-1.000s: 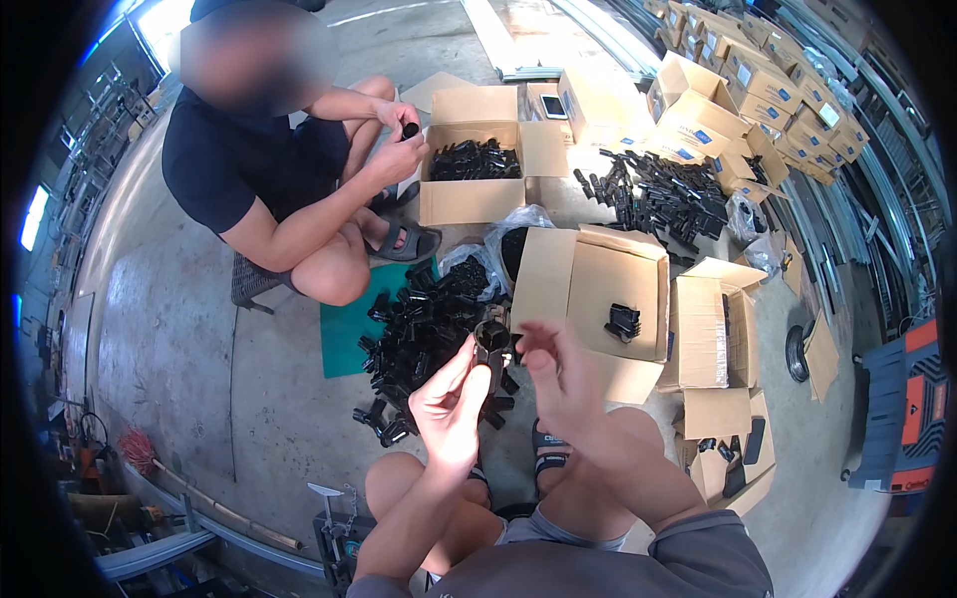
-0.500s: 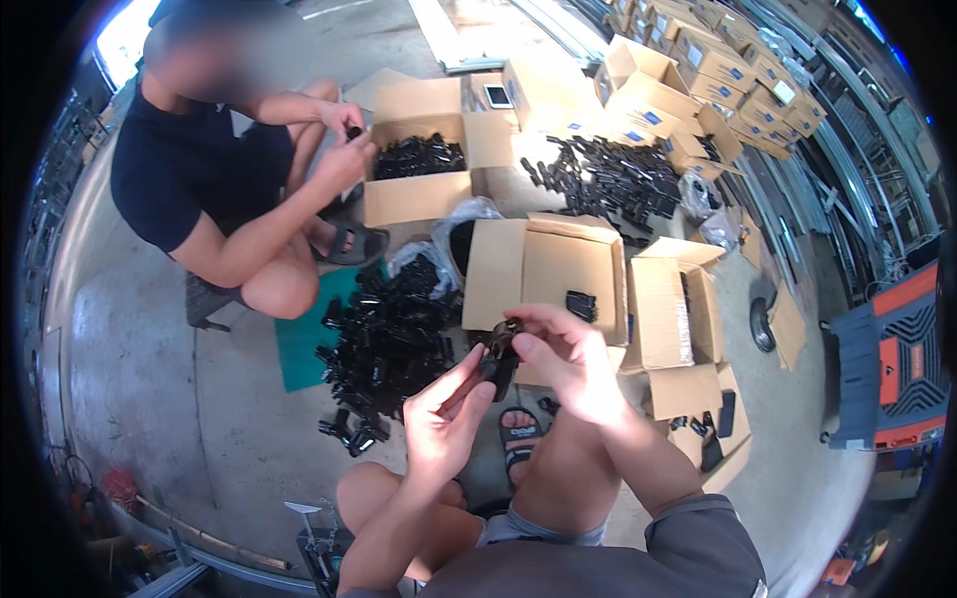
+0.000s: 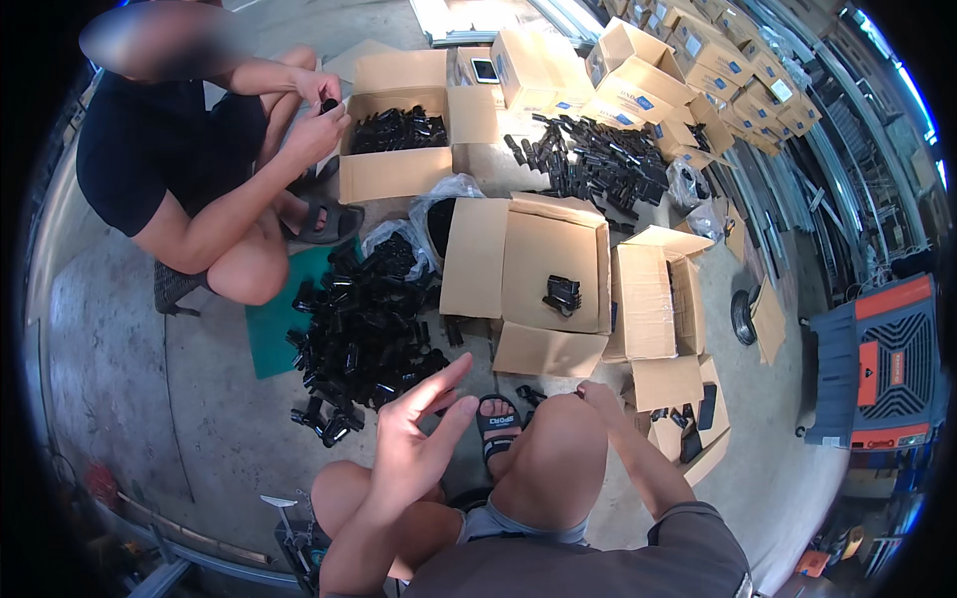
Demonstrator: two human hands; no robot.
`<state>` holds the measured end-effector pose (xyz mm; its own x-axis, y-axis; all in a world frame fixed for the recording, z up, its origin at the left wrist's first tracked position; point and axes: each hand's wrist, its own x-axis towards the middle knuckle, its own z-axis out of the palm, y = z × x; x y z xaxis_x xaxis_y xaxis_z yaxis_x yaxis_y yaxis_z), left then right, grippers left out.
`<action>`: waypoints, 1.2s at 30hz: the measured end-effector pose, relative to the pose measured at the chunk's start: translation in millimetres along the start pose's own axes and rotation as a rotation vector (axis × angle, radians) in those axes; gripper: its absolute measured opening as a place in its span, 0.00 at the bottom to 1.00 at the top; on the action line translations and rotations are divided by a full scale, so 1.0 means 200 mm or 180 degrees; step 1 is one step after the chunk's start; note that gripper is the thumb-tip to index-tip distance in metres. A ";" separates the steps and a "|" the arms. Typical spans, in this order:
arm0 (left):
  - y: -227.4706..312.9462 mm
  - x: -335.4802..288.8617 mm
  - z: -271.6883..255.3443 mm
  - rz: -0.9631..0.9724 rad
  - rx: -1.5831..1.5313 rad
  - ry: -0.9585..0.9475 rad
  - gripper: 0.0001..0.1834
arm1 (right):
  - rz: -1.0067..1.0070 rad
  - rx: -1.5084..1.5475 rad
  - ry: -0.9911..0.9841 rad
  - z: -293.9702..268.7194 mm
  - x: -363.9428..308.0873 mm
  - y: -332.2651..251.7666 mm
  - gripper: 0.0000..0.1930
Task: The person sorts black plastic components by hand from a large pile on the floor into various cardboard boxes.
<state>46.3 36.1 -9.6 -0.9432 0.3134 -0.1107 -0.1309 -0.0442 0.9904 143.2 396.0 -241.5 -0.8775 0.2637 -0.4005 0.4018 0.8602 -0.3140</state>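
Note:
My left hand (image 3: 419, 439) is raised in front of the pile of black plastic parts (image 3: 369, 329), with thumb and fingers apart and nothing visible between them. My right hand (image 3: 600, 401) is low beside my right knee, near the cardboard flap of the small open box (image 3: 658, 299). The knee covers most of its fingers, so whether it holds anything is hidden. Ahead of me stands an open cardboard box (image 3: 533, 234) with a small cluster of black parts (image 3: 563, 294) on its bottom. A few black pieces (image 3: 530, 395) lie on the floor by my sandal.
A person (image 3: 130, 149) sits at left, holding a small dark piece over a box (image 3: 396, 164) of black parts. More black parts (image 3: 588, 164) are spread beyond. Stacked cartons (image 3: 718, 60) and metal profiles stand at the back right. A grey-and-orange machine (image 3: 877, 364) is at right.
Both hands held a black part together; now they are apart. My right hand has dropped down beside the knee, and my left hand has opened. The view has shifted somewhat to the right.

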 end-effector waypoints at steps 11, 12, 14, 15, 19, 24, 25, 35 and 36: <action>0.02 0.03 0.02 -0.0305 0.0133 0.0030 0.21 | -0.0452 -0.0594 0.1130 -0.10 0.77 -0.22 0.16; 0.01 0.03 0.02 -0.0271 0.0150 0.0055 0.20 | -0.0371 -0.0737 0.1179 -0.05 0.84 -0.20 0.18; -0.02 0.04 0.01 -0.0204 0.0116 0.0179 0.21 | -0.0224 -0.1012 0.1237 0.02 0.92 -0.19 0.21; -0.03 0.04 0.00 -0.0184 0.0105 0.0252 0.21 | -0.0200 -0.0974 0.1307 0.04 0.93 -0.20 0.21; -0.03 0.05 -0.01 -0.0193 0.0201 0.0206 0.19 | -0.0240 -0.0933 0.1250 0.09 0.97 -0.15 0.18; -0.03 0.05 -0.02 -0.0296 0.0325 0.0142 0.20 | -0.0596 -0.0997 0.0972 0.05 0.91 -0.12 0.11; -0.03 0.06 -0.01 -0.0339 0.0325 0.0112 0.20 | -0.0673 -0.1127 0.0909 0.03 0.90 -0.09 0.11; -0.04 0.05 0.00 -0.0256 0.0049 0.0135 0.21 | -0.1646 0.1450 0.1280 -0.50 0.55 -0.58 0.09; -0.04 0.06 0.00 -0.0334 -0.0207 0.0126 0.22 | -0.2203 0.1322 0.1418 -0.60 0.45 -0.68 0.09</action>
<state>36.3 39.5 -18.6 -0.9344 0.2818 -0.2178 -0.2478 -0.0749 0.9659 -22.1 355.0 -131.0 -0.9422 -0.0335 0.3333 -0.2643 0.6857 -0.6782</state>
